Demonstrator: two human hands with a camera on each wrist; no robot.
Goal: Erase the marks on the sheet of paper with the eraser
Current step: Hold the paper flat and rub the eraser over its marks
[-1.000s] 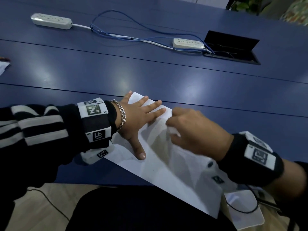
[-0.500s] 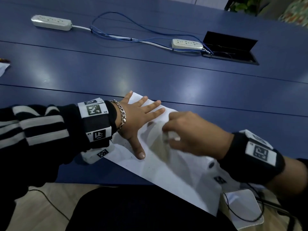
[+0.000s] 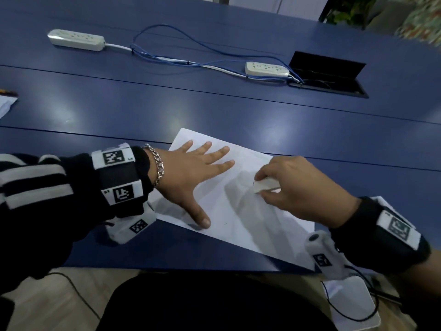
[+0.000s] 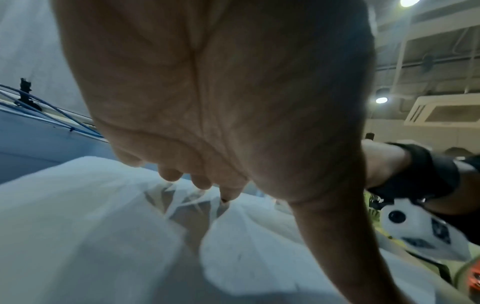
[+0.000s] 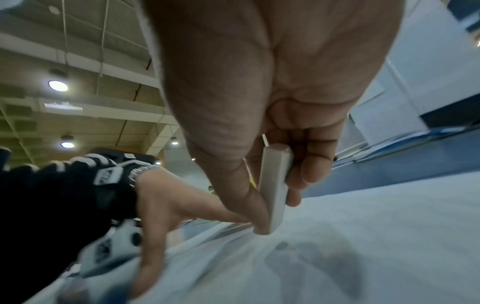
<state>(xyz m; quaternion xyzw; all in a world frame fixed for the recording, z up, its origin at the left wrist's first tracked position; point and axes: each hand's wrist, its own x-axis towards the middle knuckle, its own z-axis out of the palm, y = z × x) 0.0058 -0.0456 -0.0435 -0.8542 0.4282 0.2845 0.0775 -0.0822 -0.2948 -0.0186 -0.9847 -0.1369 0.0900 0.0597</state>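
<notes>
A white sheet of paper (image 3: pixel 229 211) lies slanted on the blue table (image 3: pixel 214 111) near its front edge. My left hand (image 3: pixel 191 173) lies flat on the sheet's left part, fingers spread and straight, thumb pointing toward me. My right hand (image 3: pixel 293 187) pinches a white eraser (image 3: pixel 263 185) between thumb and fingers, its end down on the paper beside a small dark mark (image 3: pixel 253 183). In the right wrist view the eraser (image 5: pixel 275 189) stands on end against the sheet (image 5: pixel 337 257). The left wrist view shows the left hand's palm (image 4: pixel 207 92) over the paper (image 4: pixel 78 226).
Two white power strips (image 3: pixel 76 39) (image 3: pixel 267 68) joined by blue and white cables (image 3: pixel 179 58) lie across the far table. An open black cable hatch (image 3: pixel 329 75) sits at the back right. Another paper's corner (image 3: pixel 6 103) shows at the left edge.
My right hand has slid to the right with the eraser, away from my left fingertips, so more of the sheet shows between the hands. The left hand stays pressed flat.
</notes>
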